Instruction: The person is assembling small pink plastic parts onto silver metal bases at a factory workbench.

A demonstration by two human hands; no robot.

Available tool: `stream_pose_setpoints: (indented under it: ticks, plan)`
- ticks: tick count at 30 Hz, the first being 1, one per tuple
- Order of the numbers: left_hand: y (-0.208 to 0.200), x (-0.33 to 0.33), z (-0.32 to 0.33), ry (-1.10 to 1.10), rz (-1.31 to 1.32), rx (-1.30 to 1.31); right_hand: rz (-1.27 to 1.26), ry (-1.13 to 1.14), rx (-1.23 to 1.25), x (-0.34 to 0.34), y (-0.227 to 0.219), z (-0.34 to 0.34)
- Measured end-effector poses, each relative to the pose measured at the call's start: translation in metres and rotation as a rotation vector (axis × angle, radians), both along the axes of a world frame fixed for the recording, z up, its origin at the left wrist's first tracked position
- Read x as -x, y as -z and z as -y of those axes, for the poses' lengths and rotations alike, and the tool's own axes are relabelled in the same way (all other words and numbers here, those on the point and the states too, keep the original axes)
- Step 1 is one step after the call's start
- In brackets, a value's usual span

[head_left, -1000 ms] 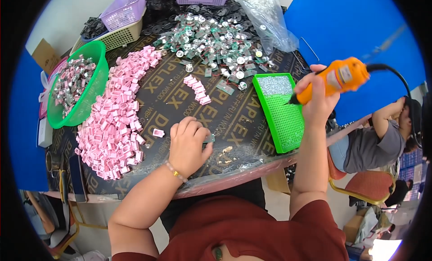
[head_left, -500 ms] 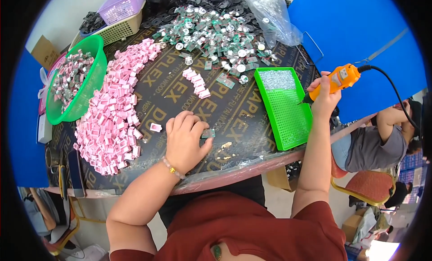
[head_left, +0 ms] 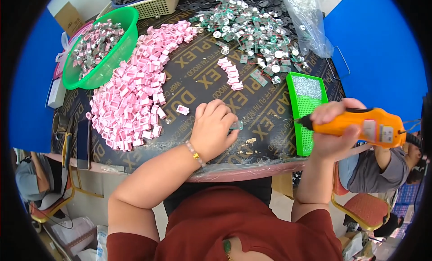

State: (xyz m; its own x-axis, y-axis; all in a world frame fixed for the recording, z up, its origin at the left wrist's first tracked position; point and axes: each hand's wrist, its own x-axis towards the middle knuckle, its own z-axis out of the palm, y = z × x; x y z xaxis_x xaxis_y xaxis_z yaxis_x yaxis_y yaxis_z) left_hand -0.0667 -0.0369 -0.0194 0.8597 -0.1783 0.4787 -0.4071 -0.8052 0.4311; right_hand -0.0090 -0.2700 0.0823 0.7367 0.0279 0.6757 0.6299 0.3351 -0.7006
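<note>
Right hand (head_left: pixel 332 143) grips an orange power screwdriver (head_left: pixel 375 126), now nearly level rather than slanting upward, tip over the green tray (head_left: pixel 306 141); left hand (head_left: pixel 212 129) pinches a small green board (head_left: pixel 239 125) on the table (head_left: pixel 270 141).

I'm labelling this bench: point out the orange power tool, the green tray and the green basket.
Orange power tool (head_left: pixel 378 122), head view: its body.
Green tray (head_left: pixel 294 109), head view: its left wall.
Green basket (head_left: pixel 125 46), head view: its right wall.

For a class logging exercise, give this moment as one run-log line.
left hand: at green piece | right hand: gripping orange driver, tip by green tray | lone pink part: left of left hand
</note>
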Motion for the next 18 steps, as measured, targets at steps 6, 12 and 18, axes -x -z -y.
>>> stream_pose_setpoints:
  ticks: [6, 12, 18]
  plan:
    - [0.001, 0.002, -0.001, -0.003, 0.001, 0.023, -0.150, -0.386, -0.006, 0.013, 0.028, -0.071]
    - [0.002, 0.003, -0.002, -0.007, -0.002, 0.022, -0.168, -0.361, 0.078, 0.013, 0.036, -0.089]
    - [0.002, 0.003, -0.003, 0.000, -0.014, 0.013, -0.180, -0.421, 0.006, 0.011, 0.046, -0.089]
